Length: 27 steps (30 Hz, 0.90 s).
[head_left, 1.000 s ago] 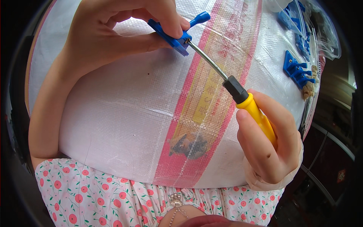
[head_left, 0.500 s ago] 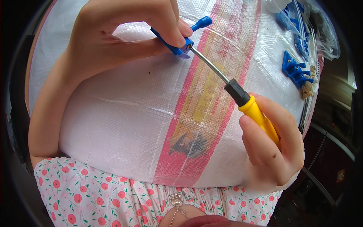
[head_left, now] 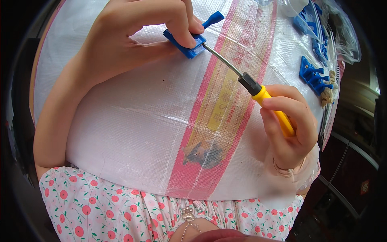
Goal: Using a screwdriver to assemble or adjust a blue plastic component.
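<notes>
Pinched between the fingers and thumb of my left hand [head_left: 161,32] is a small blue plastic part [head_left: 195,50] with a flat plate and a knobbed lever sticking out to the upper right. My right hand [head_left: 291,121] wraps round the yellow handle of a screwdriver [head_left: 284,123]. Its black collar and metal shaft slant up and left, and the tip meets the edge of the blue part. Whether a screw sits at the tip is too small to tell. My left fingers cover some of the part.
White woven sheeting [head_left: 121,133] with a pink and yellow printed band covers the table. At the right edge lies another blue part with prongs [head_left: 313,76], beside a small tan lump [head_left: 326,96]. Clear plastic bags [head_left: 342,36] and more blue pieces [head_left: 318,48] lie behind them.
The blue part has tilted in my left hand, so its flat face shows more. My right hand has shifted slightly up, and its fingers have changed their hold on the screwdriver handle.
</notes>
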Each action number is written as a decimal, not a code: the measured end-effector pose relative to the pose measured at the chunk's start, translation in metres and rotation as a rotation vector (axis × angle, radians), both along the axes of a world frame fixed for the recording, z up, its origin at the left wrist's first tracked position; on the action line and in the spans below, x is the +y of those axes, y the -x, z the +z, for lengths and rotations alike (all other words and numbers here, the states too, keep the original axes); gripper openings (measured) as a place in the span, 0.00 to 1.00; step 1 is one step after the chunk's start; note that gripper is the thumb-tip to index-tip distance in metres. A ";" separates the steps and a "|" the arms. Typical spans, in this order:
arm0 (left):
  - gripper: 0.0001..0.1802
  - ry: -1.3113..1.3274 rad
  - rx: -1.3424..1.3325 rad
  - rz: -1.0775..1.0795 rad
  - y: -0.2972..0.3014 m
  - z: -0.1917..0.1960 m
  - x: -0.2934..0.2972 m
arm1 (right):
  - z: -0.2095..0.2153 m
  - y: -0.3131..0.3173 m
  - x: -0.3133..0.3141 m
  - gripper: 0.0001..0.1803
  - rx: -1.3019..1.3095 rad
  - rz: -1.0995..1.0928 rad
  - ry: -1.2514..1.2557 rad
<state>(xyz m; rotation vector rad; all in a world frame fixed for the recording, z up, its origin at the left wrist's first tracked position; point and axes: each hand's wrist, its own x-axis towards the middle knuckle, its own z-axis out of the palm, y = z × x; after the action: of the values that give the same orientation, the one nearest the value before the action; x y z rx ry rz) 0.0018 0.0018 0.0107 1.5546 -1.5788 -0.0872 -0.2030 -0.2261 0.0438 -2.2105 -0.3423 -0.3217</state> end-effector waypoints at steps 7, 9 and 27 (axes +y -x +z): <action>0.07 -0.029 -0.029 0.017 0.011 0.016 -0.007 | -0.012 -0.002 -0.012 0.12 0.113 -0.110 -0.304; 0.12 -0.017 -0.135 0.002 0.005 0.004 -0.005 | -0.012 -0.002 -0.012 0.12 0.164 -0.147 -0.377; 0.16 -0.078 0.036 0.089 0.008 0.006 -0.003 | -0.016 -0.005 -0.018 0.13 0.158 -0.065 -0.221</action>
<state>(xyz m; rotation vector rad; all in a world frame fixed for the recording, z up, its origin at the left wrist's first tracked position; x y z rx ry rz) -0.0063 -0.0013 0.0164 1.6727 -1.4917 -0.1284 -0.1975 -0.2438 0.0275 -2.0165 -0.1419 -0.2075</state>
